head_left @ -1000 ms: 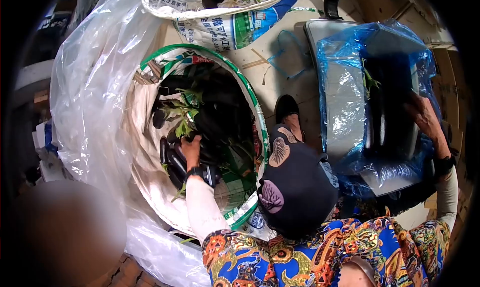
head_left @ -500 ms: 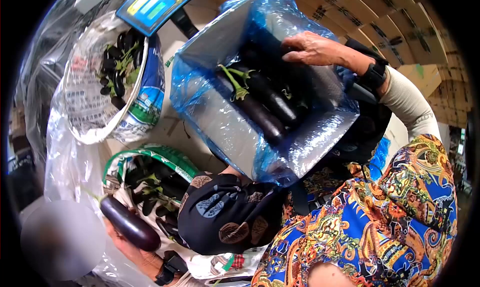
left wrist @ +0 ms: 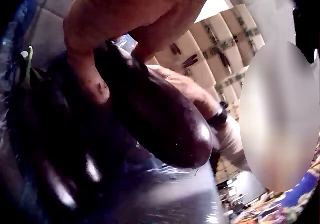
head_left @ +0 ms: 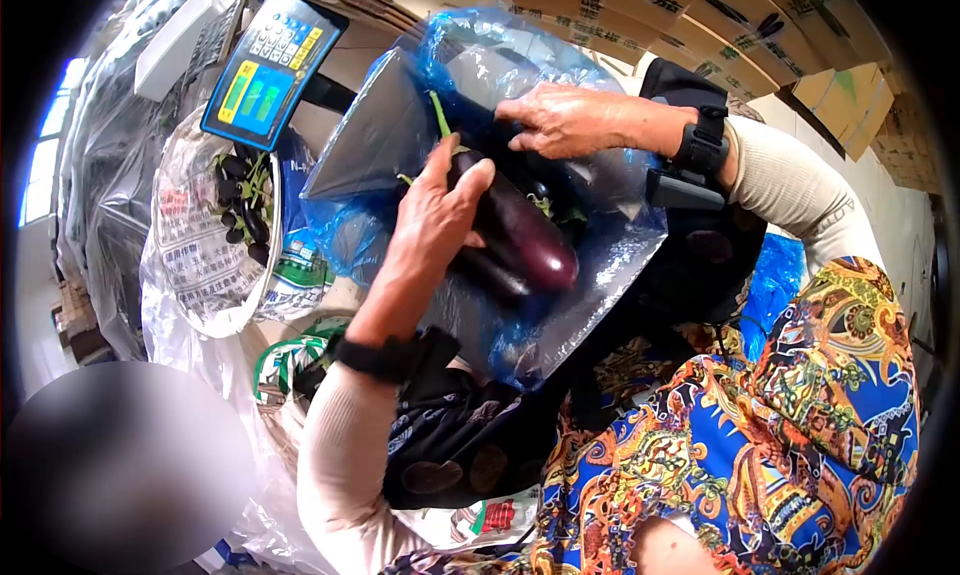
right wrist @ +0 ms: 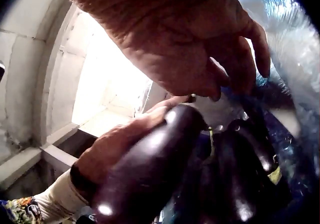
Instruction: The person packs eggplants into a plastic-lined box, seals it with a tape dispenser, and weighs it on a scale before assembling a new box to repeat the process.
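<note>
Eggplant [head_left: 522, 225] gripped in left hand [head_left: 435, 213], right hand [head_left: 575, 122] bent above box [head_left: 362, 140]

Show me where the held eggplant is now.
In the head view, the eggplant is near the centre, extending right from the left hand gripping it, over the blue-lined box.

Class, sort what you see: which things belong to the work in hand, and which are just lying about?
In the work:
- purple eggplant in the left grip
- other eggplants
- blue plastic liner around them

Apparently lying about:
- stacked cardboard boxes
- clear plastic sheeting
</note>
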Demonstrator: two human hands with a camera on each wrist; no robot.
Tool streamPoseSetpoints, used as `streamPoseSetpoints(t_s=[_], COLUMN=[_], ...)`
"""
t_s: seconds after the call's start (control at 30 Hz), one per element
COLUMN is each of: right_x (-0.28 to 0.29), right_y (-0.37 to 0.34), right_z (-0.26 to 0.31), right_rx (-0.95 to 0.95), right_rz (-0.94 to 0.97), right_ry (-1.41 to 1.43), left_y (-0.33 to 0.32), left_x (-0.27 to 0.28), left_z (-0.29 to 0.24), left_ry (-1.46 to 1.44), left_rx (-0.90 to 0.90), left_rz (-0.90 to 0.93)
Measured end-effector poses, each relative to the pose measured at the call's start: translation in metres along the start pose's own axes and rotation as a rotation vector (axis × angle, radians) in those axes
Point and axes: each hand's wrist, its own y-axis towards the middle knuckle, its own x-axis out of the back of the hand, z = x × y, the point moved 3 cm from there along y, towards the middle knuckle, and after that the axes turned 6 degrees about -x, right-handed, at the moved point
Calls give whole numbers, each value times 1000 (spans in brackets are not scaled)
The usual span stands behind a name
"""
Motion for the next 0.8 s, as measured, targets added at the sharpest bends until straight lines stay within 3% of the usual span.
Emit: streamPoseSetpoints(t_s=[0.07, 0.13, 0.33, 0.37, 0.47, 0.6, 0.63, 0.67, 0.73, 0.8], right_x=[-6, -4, -3, -7, -9, -3, -3, -3, -1, 0], right_y=[-1, -1, -2, -2, 0, -5, -7, -9, -17, -25], right_z=[0, 4, 12, 9, 2, 9, 10, 12, 14, 17], right_rx=[39, -20, -87, -94, -78, -63, 9, 51, 136, 206], right_rz=[-36, 56, 72, 42, 23, 34, 0, -28, -82, -110], right_ry=[-2, -5, -3, -3, 9, 0, -14, -32, -73, -90], left_y=[20, 27, 50, 58, 53, 38, 25, 9, -13, -38], left_x=[-10, -17, -21, -21, -19, 4, 13, 18, 35, 39], left_z=[20, 23, 27, 46, 51, 62, 59, 32, 32, 34], left_ry=[76, 187, 450, 658, 855, 662, 644, 471, 456, 563], left_rx=[-49, -25, 73, -113, -345, -525, -492, -221, -181, -300], left_rz=[-41, -73, 93, 51, -215, -134, -179, -69, -28, -10])
